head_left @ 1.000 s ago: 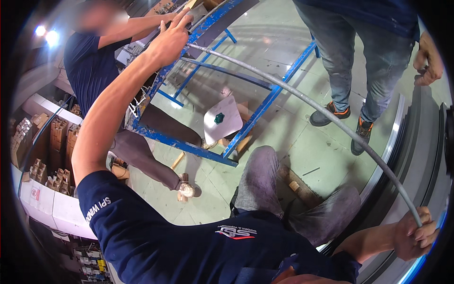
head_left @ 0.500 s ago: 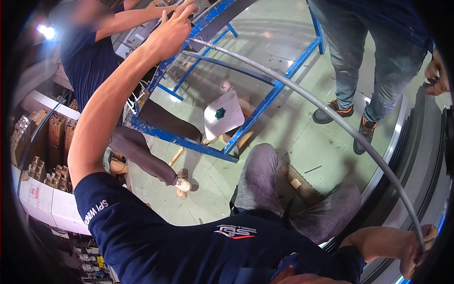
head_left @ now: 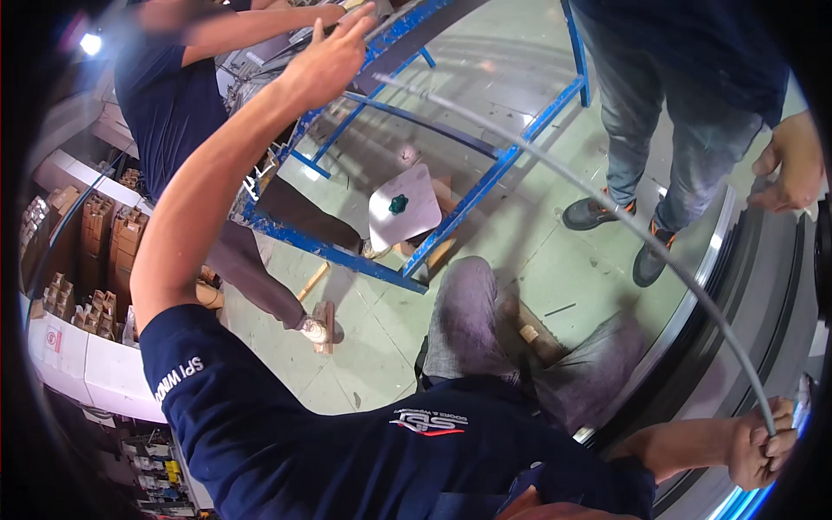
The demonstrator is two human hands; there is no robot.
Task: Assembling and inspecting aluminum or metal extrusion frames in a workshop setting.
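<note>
Your right hand (head_left: 763, 444) is closed in a fist around one end of the grey tube (head_left: 620, 217). Your left hand (head_left: 334, 68) is raised at the stand's upper left rail with its fingers spread; you can't tell whether they touch anything, as the palm is turned away. The tube crosses above the floor and over the right rail of the blue stand (head_left: 381, 271), its far tip just beside your left hand, seemingly apart from it.

Inside the stand's near corner is a white plate (head_left: 414, 225) with a green knob (head_left: 398, 204). A wood block (head_left: 529, 333) lies on the floor between your knees. One co-worker (head_left: 173, 121) leans in along the stand's left edge, close to your left hand; another (head_left: 693, 113) stands beyond its right edge, legs behind the tube. Grey profiles (head_left: 763, 286) run under your right arm, and cartons (head_left: 95, 225) are at far left.

The top of the stand is cut off, and what supports the plate is mostly hidden. The tube is slim, smooth-looking and gently bowed, blurred toward its thinner far tip.
</note>
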